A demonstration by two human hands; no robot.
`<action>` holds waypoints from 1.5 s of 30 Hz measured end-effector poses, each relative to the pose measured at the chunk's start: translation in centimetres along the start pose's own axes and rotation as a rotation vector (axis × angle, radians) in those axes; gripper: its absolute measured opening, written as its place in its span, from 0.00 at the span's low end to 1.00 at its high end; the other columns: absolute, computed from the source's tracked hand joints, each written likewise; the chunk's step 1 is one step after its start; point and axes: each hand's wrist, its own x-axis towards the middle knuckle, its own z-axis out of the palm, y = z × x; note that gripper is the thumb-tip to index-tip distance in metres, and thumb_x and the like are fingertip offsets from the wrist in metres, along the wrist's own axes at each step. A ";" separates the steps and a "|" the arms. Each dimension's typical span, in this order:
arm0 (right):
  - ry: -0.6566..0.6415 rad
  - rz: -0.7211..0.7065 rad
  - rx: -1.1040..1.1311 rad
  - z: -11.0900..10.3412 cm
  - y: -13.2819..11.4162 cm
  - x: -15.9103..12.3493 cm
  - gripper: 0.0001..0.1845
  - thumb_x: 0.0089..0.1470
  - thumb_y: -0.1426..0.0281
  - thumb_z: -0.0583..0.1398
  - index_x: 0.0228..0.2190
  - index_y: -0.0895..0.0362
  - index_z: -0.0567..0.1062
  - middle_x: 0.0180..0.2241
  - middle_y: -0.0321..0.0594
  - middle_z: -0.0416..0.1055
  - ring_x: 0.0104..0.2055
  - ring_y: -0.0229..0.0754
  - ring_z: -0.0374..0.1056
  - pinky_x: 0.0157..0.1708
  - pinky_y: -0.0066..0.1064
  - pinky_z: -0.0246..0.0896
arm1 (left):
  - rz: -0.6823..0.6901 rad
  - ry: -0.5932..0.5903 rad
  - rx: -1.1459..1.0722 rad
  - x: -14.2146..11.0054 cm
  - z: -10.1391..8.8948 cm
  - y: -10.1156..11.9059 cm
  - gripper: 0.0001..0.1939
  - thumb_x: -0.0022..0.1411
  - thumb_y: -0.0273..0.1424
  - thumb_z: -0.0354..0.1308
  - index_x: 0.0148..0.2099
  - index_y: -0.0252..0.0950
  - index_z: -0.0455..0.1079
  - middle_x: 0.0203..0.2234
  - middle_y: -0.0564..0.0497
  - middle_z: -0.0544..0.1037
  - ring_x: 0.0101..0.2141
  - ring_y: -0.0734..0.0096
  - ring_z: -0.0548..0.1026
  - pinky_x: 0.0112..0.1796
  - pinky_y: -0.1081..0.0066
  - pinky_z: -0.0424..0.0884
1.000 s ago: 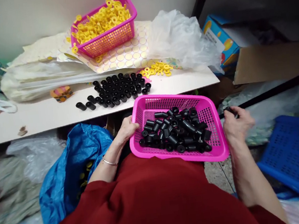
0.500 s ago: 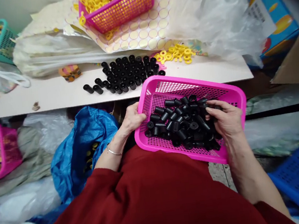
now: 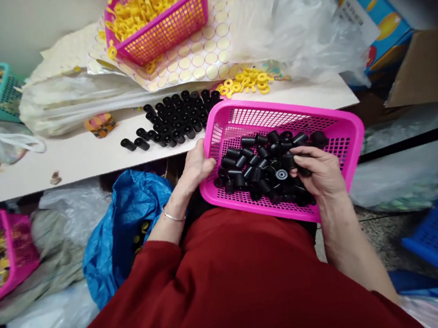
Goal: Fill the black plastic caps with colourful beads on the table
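A pink plastic basket (image 3: pixel 349 140) is tilted toward me in front of the table, with many short black cylinders (image 3: pixel 240 174) lying loose inside. My left hand (image 3: pixel 197 164) grips its left rim, thumb over the edge. Inside the basket at the right, my right hand (image 3: pixel 319 170) pinches a black cylinder (image 3: pixel 289 160) between thumb and fingers. Beside those fingertips a piece with a pale ringed end (image 3: pixel 281 175) faces up. Behind the basket, a cluster of upright black cylinders (image 3: pixel 177 118) stands on the white table, a few of them set apart at the left.
Yellow ring pieces (image 3: pixel 246 81) lie behind the cylinders. A pink basket of yellow parts (image 3: pixel 166 29) sits on a dotted sheet. Plastic bags (image 3: pixel 290 27) and a blue box (image 3: pixel 376 11) are at the right. A blue sack (image 3: pixel 109 241) stands below the table, left.
My right hand has moved left within the basket, toward its middle, among the black cylinders. My left hand keeps its hold on the rim. The whole view has shifted slightly.
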 end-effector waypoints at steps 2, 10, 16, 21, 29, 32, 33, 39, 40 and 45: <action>-0.022 0.035 0.003 0.4 0.2 -0.9 0.14 0.33 0.68 0.72 0.27 0.56 0.80 0.18 0.31 0.72 0.15 0.33 0.64 0.15 0.26 0.61 | 0.155 0.152 0.215 -1.2 0.8 0.8 0.31 0.49 0.24 0.62 0.57 0.31 0.69 0.52 0.39 0.74 0.55 0.48 0.70 0.56 0.55 0.67; -0.035 -0.469 -0.544 1.8 1.3 -3.5 0.20 0.48 0.67 0.66 0.46 0.52 0.78 0.37 0.37 0.79 0.37 0.40 0.75 0.43 0.37 0.74 | 0.048 -0.473 -0.456 -3.3 9.1 3.3 0.21 0.54 0.43 0.69 0.44 0.32 0.77 0.30 0.51 0.76 0.29 0.73 0.71 0.34 0.69 0.70; -0.235 -0.439 -0.487 0.5 1.6 -3.4 0.42 0.51 0.66 0.66 0.64 0.46 0.57 0.55 0.44 0.68 0.37 0.38 0.72 0.40 0.35 0.73 | -0.194 -0.516 -0.822 -1.3 10.4 2.9 0.24 0.38 0.39 0.78 0.36 0.32 0.76 0.28 0.54 0.77 0.29 0.76 0.74 0.36 0.71 0.72; -0.152 -0.349 -0.366 -0.8 2.2 -3.8 0.46 0.45 0.63 0.73 0.61 0.44 0.59 0.61 0.45 0.64 0.43 0.40 0.73 0.45 0.37 0.74 | -0.216 -0.567 -0.880 -0.7 10.4 3.6 0.26 0.43 0.44 0.76 0.37 0.34 0.71 0.31 0.53 0.77 0.31 0.74 0.77 0.32 0.72 0.73; 0.039 -0.499 -0.427 -1.8 0.1 -4.1 0.23 0.45 0.64 0.73 0.44 0.48 0.80 0.45 0.41 0.72 0.49 0.45 0.71 0.51 0.43 0.71 | 0.057 -0.519 -0.550 -0.2 10.8 3.8 0.23 0.36 0.38 0.79 0.34 0.33 0.79 0.28 0.53 0.76 0.30 0.75 0.72 0.35 0.70 0.71; -0.049 -0.434 -0.506 -1.6 -0.4 -4.3 0.27 0.47 0.63 0.72 0.50 0.47 0.78 0.43 0.39 0.74 0.46 0.43 0.72 0.49 0.41 0.72 | 0.242 -0.508 -0.435 0.1 10.7 3.7 0.19 0.39 0.37 0.78 0.35 0.36 0.81 0.30 0.52 0.78 0.32 0.71 0.74 0.37 0.69 0.72; -0.067 -0.395 -0.504 -1.5 -0.5 -4.4 0.28 0.47 0.62 0.72 0.51 0.47 0.78 0.42 0.38 0.75 0.44 0.43 0.73 0.48 0.40 0.73 | 0.290 -0.514 -0.397 0.3 10.6 3.6 0.18 0.41 0.38 0.77 0.35 0.36 0.81 0.30 0.51 0.79 0.33 0.70 0.75 0.38 0.68 0.72; -0.112 -0.386 -0.530 -1.7 -0.6 -3.9 0.16 0.48 0.62 0.71 0.40 0.50 0.81 0.40 0.40 0.78 0.42 0.45 0.75 0.45 0.40 0.74 | 0.489 -0.514 -0.236 0.9 10.1 3.5 0.16 0.46 0.39 0.76 0.33 0.36 0.80 0.30 0.51 0.77 0.32 0.69 0.75 0.36 0.68 0.70; -0.120 -0.403 -0.549 -1.7 -0.7 -3.8 0.16 0.48 0.63 0.71 0.40 0.50 0.82 0.40 0.40 0.79 0.42 0.45 0.75 0.45 0.40 0.74 | 0.502 -0.522 -0.210 0.9 10.0 3.6 0.14 0.47 0.39 0.75 0.32 0.36 0.80 0.29 0.51 0.76 0.32 0.70 0.74 0.35 0.69 0.70; -0.124 -0.471 -0.621 -1.8 -0.9 -3.8 0.15 0.49 0.65 0.71 0.41 0.48 0.82 0.41 0.39 0.79 0.42 0.44 0.76 0.44 0.39 0.74 | 0.497 -0.562 -0.150 0.6 9.9 4.2 0.09 0.53 0.37 0.70 0.28 0.37 0.78 0.26 0.53 0.73 0.29 0.71 0.72 0.32 0.70 0.66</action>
